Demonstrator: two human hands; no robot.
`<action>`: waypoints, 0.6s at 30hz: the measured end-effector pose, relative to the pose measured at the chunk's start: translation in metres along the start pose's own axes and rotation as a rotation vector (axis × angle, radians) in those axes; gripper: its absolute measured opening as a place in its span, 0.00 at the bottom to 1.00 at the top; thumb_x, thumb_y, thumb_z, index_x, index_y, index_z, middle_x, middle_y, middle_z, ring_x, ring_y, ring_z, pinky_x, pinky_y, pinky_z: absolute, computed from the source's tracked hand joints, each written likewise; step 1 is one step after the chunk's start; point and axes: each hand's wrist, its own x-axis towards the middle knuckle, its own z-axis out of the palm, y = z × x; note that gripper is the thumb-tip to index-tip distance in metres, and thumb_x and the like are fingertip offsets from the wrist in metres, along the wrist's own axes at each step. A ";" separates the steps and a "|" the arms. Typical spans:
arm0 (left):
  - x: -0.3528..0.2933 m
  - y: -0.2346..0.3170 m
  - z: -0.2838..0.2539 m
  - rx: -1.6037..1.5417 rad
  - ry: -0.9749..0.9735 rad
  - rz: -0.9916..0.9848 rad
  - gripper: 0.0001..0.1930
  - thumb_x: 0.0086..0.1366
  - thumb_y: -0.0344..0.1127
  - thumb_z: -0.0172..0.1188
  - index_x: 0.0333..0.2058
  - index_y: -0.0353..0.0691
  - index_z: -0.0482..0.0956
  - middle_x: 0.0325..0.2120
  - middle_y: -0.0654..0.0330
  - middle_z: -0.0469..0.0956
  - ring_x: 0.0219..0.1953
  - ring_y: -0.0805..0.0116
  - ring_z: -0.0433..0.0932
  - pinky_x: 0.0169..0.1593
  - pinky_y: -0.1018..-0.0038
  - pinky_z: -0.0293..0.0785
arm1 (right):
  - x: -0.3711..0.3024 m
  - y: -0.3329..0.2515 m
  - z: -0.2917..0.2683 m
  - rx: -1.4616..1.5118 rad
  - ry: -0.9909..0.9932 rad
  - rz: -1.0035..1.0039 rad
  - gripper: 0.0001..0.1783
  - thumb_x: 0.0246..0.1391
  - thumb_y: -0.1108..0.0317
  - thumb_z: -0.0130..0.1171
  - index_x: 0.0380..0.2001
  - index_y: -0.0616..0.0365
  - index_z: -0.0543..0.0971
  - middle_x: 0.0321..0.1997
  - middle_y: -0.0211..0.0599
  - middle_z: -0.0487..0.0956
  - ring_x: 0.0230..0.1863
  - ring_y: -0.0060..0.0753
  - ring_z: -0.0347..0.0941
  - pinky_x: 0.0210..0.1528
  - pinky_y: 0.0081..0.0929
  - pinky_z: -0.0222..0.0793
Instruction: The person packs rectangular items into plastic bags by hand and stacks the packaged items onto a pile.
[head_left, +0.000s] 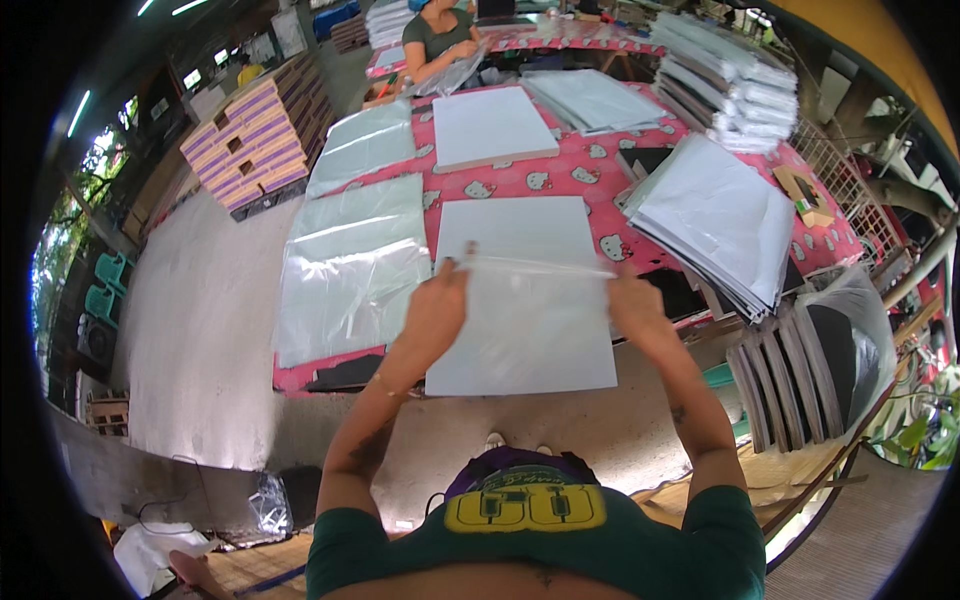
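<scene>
Both my hands are closed on a clear plastic sleeve (535,290), pulling its edge taut between them. My left hand (438,308) grips it at the left side and my right hand (637,308) at the right, both slightly blurred. Beneath or inside the plastic lies a white rectangular sheet (520,368) that overhangs the table's near edge; I cannot tell whether the sleeve goes around it. A pile of flat clear plastic sleeves (350,290) rests just left of my left hand. To the right of my right hand sits a fanned stack of white sheets (715,220).
A pink patterned cloth (490,182) covers the table. Farther back are a white stack (493,125), more clear plastic (365,145) and tall wrapped bundles (740,90). Dark-faced boards (800,375) stand at the right edge. Across the table a co-worker (437,45) handles plastic. Boxes (255,140) stand left.
</scene>
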 end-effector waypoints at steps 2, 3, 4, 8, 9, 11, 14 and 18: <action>0.000 0.006 -0.027 0.027 0.047 -0.147 0.23 0.54 0.32 0.56 0.49 0.29 0.70 0.48 0.41 0.68 0.33 0.50 0.77 0.35 0.62 0.76 | -0.005 0.026 -0.020 0.107 0.300 0.121 0.29 0.45 0.68 0.59 0.53 0.61 0.68 0.48 0.51 0.70 0.37 0.58 0.74 0.36 0.44 0.71; -0.004 0.012 -0.045 -0.047 0.079 -0.247 0.25 0.54 0.33 0.57 0.51 0.28 0.68 0.49 0.39 0.68 0.37 0.48 0.77 0.39 0.61 0.75 | -0.016 0.019 -0.045 0.260 0.555 0.157 0.35 0.44 0.66 0.60 0.57 0.64 0.64 0.50 0.53 0.70 0.37 0.60 0.74 0.37 0.44 0.71; -0.014 0.021 -0.059 -0.079 0.387 -0.088 0.25 0.54 0.35 0.57 0.50 0.28 0.69 0.50 0.39 0.67 0.40 0.46 0.75 0.42 0.59 0.74 | -0.027 0.017 -0.063 0.111 0.929 -0.018 0.43 0.45 0.63 0.60 0.62 0.66 0.56 0.52 0.56 0.70 0.36 0.59 0.74 0.38 0.45 0.71; -0.045 -0.041 -0.031 0.373 0.354 0.264 0.28 0.50 0.40 0.64 0.47 0.29 0.72 0.47 0.44 0.68 0.45 0.46 0.71 0.46 0.58 0.70 | -0.066 0.022 -0.062 0.190 -0.276 0.203 0.29 0.47 0.50 0.61 0.42 0.67 0.75 0.47 0.55 0.72 0.48 0.52 0.71 0.52 0.44 0.65; -0.045 -0.060 -0.032 0.080 0.253 0.286 0.26 0.49 0.39 0.64 0.45 0.30 0.72 0.43 0.45 0.70 0.42 0.48 0.72 0.45 0.59 0.70 | -0.068 0.035 -0.050 0.108 -0.561 0.091 0.30 0.49 0.46 0.59 0.38 0.67 0.76 0.46 0.55 0.73 0.50 0.49 0.71 0.54 0.43 0.64; -0.049 -0.088 -0.040 -0.918 -0.002 0.208 0.21 0.49 0.38 0.64 0.40 0.32 0.74 0.34 0.49 0.72 0.38 0.52 0.74 0.42 0.62 0.71 | -0.073 0.077 0.002 0.632 -0.274 -0.206 0.29 0.52 0.45 0.54 0.40 0.65 0.77 0.46 0.50 0.75 0.49 0.47 0.73 0.54 0.43 0.64; -0.050 -0.025 -0.065 -1.331 -0.420 -0.014 0.10 0.51 0.32 0.62 0.32 0.35 0.76 0.24 0.56 0.72 0.31 0.61 0.74 0.38 0.67 0.71 | -0.076 0.080 0.004 1.772 -0.038 -0.145 0.26 0.55 0.47 0.53 0.40 0.62 0.78 0.47 0.41 0.76 0.49 0.41 0.73 0.54 0.38 0.65; -0.035 0.010 -0.055 -0.544 -0.377 0.500 0.04 0.56 0.25 0.56 0.31 0.36 0.76 0.22 0.64 0.71 0.27 0.68 0.73 0.35 0.73 0.71 | -0.091 0.066 -0.039 2.156 -0.190 0.089 0.23 0.58 0.51 0.52 0.45 0.60 0.75 0.47 0.35 0.76 0.48 0.39 0.73 0.54 0.34 0.65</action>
